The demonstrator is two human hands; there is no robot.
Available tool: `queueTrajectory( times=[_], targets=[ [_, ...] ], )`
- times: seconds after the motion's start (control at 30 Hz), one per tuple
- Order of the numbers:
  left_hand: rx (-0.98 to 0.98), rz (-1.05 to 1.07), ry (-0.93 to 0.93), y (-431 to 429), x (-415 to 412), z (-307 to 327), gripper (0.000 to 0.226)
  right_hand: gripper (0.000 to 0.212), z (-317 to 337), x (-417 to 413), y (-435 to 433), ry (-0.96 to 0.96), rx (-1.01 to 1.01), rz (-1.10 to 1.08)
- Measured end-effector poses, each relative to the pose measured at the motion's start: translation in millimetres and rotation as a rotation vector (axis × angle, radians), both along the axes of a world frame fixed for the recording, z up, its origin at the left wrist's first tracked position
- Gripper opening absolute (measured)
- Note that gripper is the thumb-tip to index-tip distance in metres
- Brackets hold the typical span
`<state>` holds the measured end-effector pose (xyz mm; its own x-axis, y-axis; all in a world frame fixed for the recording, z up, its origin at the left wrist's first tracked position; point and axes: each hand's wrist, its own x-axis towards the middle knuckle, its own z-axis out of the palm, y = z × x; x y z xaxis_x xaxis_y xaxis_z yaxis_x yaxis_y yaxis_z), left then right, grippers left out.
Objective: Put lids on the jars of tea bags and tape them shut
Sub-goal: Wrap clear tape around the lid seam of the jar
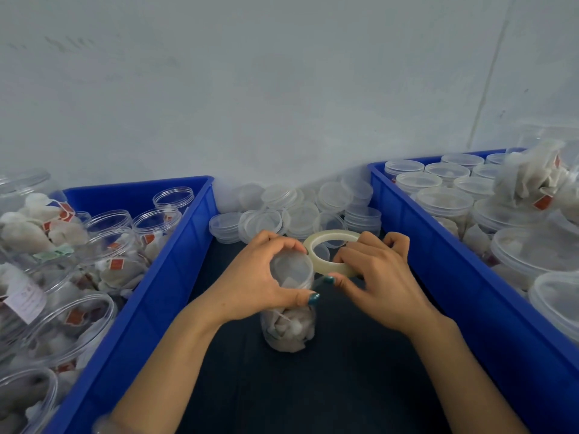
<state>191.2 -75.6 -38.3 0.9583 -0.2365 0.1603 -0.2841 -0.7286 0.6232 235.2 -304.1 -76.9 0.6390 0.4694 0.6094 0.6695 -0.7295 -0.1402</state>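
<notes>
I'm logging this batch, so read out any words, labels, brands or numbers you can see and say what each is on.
No text is legible.
Red tags on the tea bags: too small to read.
White paper label, far left: faint print, blurred.
Green tag, also at left: blurred.
Held jar, tape roll, loose lids, blue bins: no text visible.
</notes>
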Motion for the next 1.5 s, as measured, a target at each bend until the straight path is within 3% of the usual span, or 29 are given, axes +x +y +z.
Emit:
queueTrajectory(
  times=[0.07, 0.17, 0.3, 0.5, 0.57, 0.7, 0.77, 0.93, 1.0, 1.13, 1.27, 1.4, 1.5],
  targets=[
    [0.026, -0.035, -0.003, 5, 1, 1, 0.064, 0.042, -1, 1, -4, -0.038, 0.013, 0.003],
    [0.034, -0.108, 0.012, 12, 1, 3, 0.065, 0.048, -4, 0, 0, -0.141, 0.036, -0.059],
    [-0.059, -0.171, 0.074, 18, -1, 1, 0.077, 0.062, -7, -2, 11, -0.156, 0.097, -0.119],
    [-0.15, -0.208, 0.035, 15, -3, -1, 0.102, 0.058, -12, -3, 18, -0.144, 0.119, -0.077],
    [-0.082, -0.153, 0.022, 15, -4, 1, 0.105, 0.057, -11, -3, 16, -0.156, 0.128, -0.079],
    [0.333, 0.097, -0.05, 17, -10, 8, 0.113, 0.057, -10, -2, 15, -0.182, 0.13, -0.086],
    [0.397, 0.159, -0.075, 18, -13, 10, 0.105, 0.058, -10, -2, 15, -0.165, 0.115, -0.095],
    [0.301, 0.092, 0.033, 23, -14, 16, 0.086, 0.043, -10, 1, 10, -0.12, 0.017, -0.035],
    [0.252, 0.058, 0.089, 24, -12, 19, 0.083, 0.035, -8, 3, 2, -0.091, 0.007, -0.009],
    [0.213, 0.005, 0.159, 25, -5, 23, 0.077, 0.045, -6, 4, -1, -0.073, 0.008, -0.03],
    [0.216, -0.059, 0.217, 21, -2, 28, 0.084, 0.037, -8, 0, 8, -0.114, 0.024, -0.074],
    [0.348, 0.013, 0.143, 0, 0, 24, 0.099, 0.029, -7, -4, 13, -0.138, 0.048, -0.096],
    [0.376, 0.114, -0.005, -14, -1, 10, 0.089, 0.032, -6, -5, 12, -0.146, 0.057, -0.104]
  ],
)
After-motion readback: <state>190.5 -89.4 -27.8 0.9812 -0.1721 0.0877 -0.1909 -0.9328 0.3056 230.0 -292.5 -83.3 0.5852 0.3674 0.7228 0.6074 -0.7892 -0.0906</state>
